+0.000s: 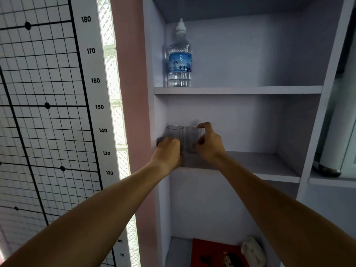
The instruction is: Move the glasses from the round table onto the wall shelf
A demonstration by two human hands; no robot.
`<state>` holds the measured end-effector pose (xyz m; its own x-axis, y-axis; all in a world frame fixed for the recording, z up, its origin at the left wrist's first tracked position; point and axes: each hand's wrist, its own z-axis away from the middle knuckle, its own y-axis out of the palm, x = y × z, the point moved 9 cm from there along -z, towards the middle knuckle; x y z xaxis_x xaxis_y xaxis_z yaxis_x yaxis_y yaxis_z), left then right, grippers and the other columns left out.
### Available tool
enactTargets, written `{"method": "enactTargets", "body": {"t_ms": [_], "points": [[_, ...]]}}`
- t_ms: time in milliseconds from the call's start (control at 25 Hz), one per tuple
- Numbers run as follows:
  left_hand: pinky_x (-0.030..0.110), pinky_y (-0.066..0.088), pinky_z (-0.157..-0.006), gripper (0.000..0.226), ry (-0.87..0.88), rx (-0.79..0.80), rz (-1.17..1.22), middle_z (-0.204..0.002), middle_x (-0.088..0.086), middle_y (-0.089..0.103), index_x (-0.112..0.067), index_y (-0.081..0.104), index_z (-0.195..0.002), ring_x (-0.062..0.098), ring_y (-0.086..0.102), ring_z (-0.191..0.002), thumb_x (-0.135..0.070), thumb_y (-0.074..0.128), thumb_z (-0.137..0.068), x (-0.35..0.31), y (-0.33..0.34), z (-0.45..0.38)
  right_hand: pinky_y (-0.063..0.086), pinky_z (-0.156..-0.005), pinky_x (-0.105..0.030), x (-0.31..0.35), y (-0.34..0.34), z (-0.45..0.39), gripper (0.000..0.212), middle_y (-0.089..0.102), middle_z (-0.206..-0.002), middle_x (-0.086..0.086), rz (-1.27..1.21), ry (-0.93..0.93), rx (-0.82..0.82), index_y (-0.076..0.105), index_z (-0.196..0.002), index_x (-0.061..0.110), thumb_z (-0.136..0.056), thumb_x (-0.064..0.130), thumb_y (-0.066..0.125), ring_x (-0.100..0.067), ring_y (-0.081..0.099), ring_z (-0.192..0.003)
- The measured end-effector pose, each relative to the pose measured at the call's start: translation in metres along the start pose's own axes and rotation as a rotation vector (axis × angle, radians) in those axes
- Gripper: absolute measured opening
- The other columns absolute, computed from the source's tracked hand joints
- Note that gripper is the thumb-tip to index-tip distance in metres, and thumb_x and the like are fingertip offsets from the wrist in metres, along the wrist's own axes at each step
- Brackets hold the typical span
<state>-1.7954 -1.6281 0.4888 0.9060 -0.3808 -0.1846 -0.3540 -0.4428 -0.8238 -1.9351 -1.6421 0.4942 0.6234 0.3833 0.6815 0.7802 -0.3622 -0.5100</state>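
Note:
Two clear glasses stand side by side at the left end of the middle board of the pale wall shelf [260, 162]. My left hand [169, 149] grips the left glass [175, 132] low down, fingers curled round it. My right hand [209, 143] is curled round the right glass [193, 134], thumb on its left side and index finger arched above the rim; whether the fingers still touch it is unclear. Both glasses stand upright, close to each other and near the shelf's left wall.
A water bottle [180, 60] with a blue label stands on the board above. A red box [215, 253] and a white object [252, 249] lie on the board below. A measuring grid with height numbers [48, 105] covers the wall to the left.

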Motion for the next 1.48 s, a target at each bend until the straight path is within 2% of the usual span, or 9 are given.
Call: {"method": "enactTargets", "body": {"t_ms": [360, 480, 560, 680, 760, 840, 1080, 1280, 1480], "points": [[0.030, 0.050, -0.069, 0.012, 0.037, 0.026, -0.010, -0.081, 0.013, 0.069, -0.003, 0.068, -0.080, 0.027, 0.063, -0.075, -0.011, 0.059, -0.082, 0.001, 0.006, -0.001, 0.057, -0.070, -0.030, -0.002, 0.007, 0.009, 0.067, 0.068, -0.084, -0.008, 0.004, -0.036, 0.057, 0.035, -0.137, 0.023, -0.083, 0.000, 0.067, -0.017, 0.064, -0.074], [0.030, 0.046, -0.064, 0.015, 0.066, 0.012, 0.020, -0.075, 0.009, 0.067, -0.005, 0.061, -0.069, 0.022, 0.056, -0.066, -0.016, 0.062, -0.079, -0.001, 0.003, 0.003, 0.045, -0.057, -0.013, -0.003, 0.000, 0.017, 0.074, 0.062, -0.085, 0.000, 0.021, -0.079, 0.030, 0.032, -0.141, 0.031, -0.082, 0.006, 0.070, -0.012, 0.061, -0.074], [0.028, 0.041, -0.063, 0.017, 0.094, -0.012, 0.050, -0.077, 0.009, 0.067, -0.009, 0.056, -0.068, 0.021, 0.055, -0.066, -0.019, 0.065, -0.078, -0.002, -0.002, 0.008, 0.043, -0.055, -0.013, -0.008, -0.003, 0.020, 0.063, 0.062, -0.088, 0.001, 0.022, -0.059, 0.037, 0.041, -0.134, 0.031, -0.082, 0.012, 0.072, -0.015, 0.064, -0.078], [0.031, 0.053, -0.073, 0.017, 0.157, -0.006, 0.168, -0.089, 0.005, 0.075, -0.009, 0.071, -0.090, 0.019, 0.068, -0.079, -0.022, 0.072, -0.080, 0.001, -0.011, 0.022, 0.043, -0.056, -0.010, -0.010, -0.002, 0.025, 0.030, 0.066, -0.093, 0.002, 0.059, -0.061, 0.077, 0.062, -0.105, 0.026, -0.080, 0.014, 0.072, -0.018, 0.067, -0.084], [0.020, 0.053, -0.075, 0.018, 0.164, 0.000, 0.241, -0.086, -0.005, 0.075, -0.017, 0.074, -0.098, 0.005, 0.068, -0.077, -0.023, 0.075, -0.081, 0.010, -0.020, 0.037, 0.044, -0.060, -0.011, -0.001, 0.005, 0.032, 0.012, 0.070, -0.088, 0.002, 0.106, -0.111, 0.103, 0.067, -0.086, 0.024, -0.079, 0.015, 0.072, -0.017, 0.068, -0.084], [0.010, 0.047, -0.069, 0.009, 0.155, -0.050, 0.200, -0.076, -0.011, 0.071, -0.021, 0.076, -0.090, 0.001, 0.063, -0.069, -0.026, 0.076, -0.082, 0.024, -0.037, 0.055, 0.048, -0.064, -0.018, 0.014, 0.015, 0.039, 0.008, 0.072, -0.084, 0.002, 0.125, -0.155, 0.137, 0.072, -0.086, 0.020, -0.078, 0.020, 0.073, -0.015, 0.068, -0.081], [0.022, 0.051, -0.065, 0.009, -0.118, 0.056, 0.096, -0.078, -0.018, 0.068, -0.035, 0.072, -0.088, -0.003, 0.064, -0.072, -0.041, 0.074, -0.082, 0.113, -0.075, 0.131, 0.053, -0.065, -0.019, 0.085, 0.077, 0.072, 0.011, 0.068, -0.077, 0.013, 0.001, -0.353, 0.296, 0.071, -0.090, 0.024, -0.081, 0.028, 0.076, -0.001, 0.065, -0.071], [0.020, 0.046, -0.059, 0.011, -0.422, -0.025, 0.005, -0.072, -0.018, 0.069, -0.041, 0.068, -0.078, -0.005, 0.063, -0.065, -0.050, 0.075, -0.076, 0.210, -0.156, 0.252, 0.044, -0.060, -0.016, 0.185, 0.172, 0.139, 0.014, 0.065, -0.080, 0.012, -0.088, -0.535, 0.538, 0.069, -0.092, 0.025, -0.082, 0.030, 0.076, 0.001, 0.061, -0.072], [0.023, 0.044, -0.060, 0.008, -0.628, -0.106, -0.104, -0.067, -0.016, 0.067, -0.037, 0.071, -0.078, -0.003, 0.060, -0.060, -0.043, 0.077, -0.077, 0.273, -0.251, 0.381, 0.052, -0.076, -0.026, 0.305, 0.252, 0.224, 0.017, 0.068, -0.091, 0.008, -0.125, -0.695, 0.736, 0.067, -0.098, 0.024, -0.084, 0.034, 0.073, -0.005, 0.063, -0.085]]}}
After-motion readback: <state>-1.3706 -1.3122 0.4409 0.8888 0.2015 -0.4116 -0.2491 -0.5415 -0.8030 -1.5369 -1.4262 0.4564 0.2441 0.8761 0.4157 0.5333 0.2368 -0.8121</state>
